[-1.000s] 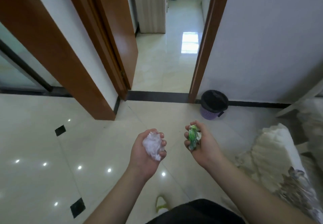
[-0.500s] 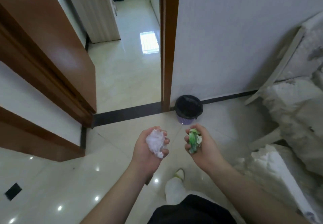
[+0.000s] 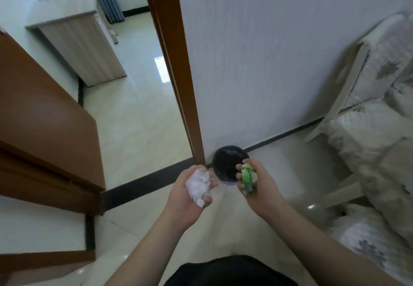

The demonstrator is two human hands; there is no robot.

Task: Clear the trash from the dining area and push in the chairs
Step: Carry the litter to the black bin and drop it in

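My left hand (image 3: 187,198) grips a crumpled white tissue wad (image 3: 199,185), palm up. A crumpled green wrapper (image 3: 247,177) is held in the curled fingers of my right hand (image 3: 260,187). Both hands hover just in front of a small purple trash bin (image 3: 228,163) lined with a black bag, which stands on the floor against the white wall beside the door frame. The right hand's fingers overlap the bin's right rim in view.
A brown door frame (image 3: 176,69) rises left of the bin; an open brown door (image 3: 44,125) stands at the left. Beyond the doorway is a wood-grain cabinet (image 3: 82,44). A white covered sofa (image 3: 377,134) fills the right side.
I have come closer to the bin, and the view has swung right. The bin now sits directly behind my hands. Both hands still hold their trash.
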